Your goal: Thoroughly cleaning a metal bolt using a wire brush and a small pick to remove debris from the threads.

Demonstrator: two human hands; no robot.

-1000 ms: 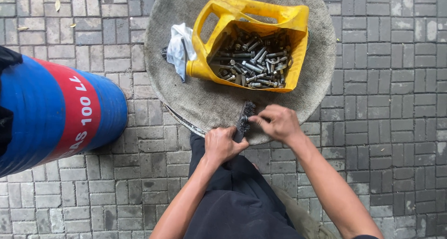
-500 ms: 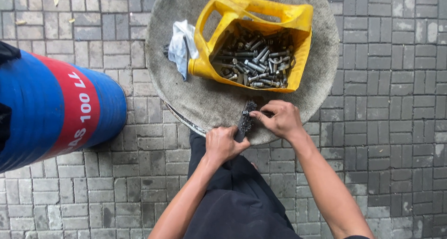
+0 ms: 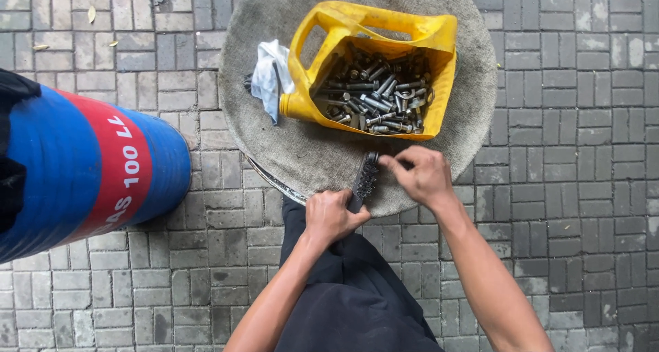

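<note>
Two bare hands meet at the lower centre of the frame, over the near edge of a round grey tabletop [image 3: 302,153] covered in rough, carpet-like cloth. The left hand [image 3: 333,217] is closed in a fist around the handle of a dark wire brush [image 3: 364,182], which slants up and to the right from the fist with its bristle end lying on the cloth. The right hand [image 3: 420,177] sits just right of the brush head, its fingers [image 3: 392,162] pinched narrow against the brush tip; something small seems to be held there, but it is hidden by the fingers and I cannot tell what it is.

Above the hands, in the upper centre, a yellow plastic jug [image 3: 374,33] with its side cut away lies on the tabletop, handle to the left. It is filled with grey metal bolts and nuts [image 3: 374,95] piled loosely. Just left of the jug, touching its handle side, is a crumpled white rag [image 3: 269,74].

At the left edge of the frame a large blue drum [image 3: 62,167] with a red band lies on its side on the grey brick paving [image 3: 583,187], well apart from the tabletop. The person's dark trousers [image 3: 350,297] fill the bottom centre, between the two forearms.
</note>
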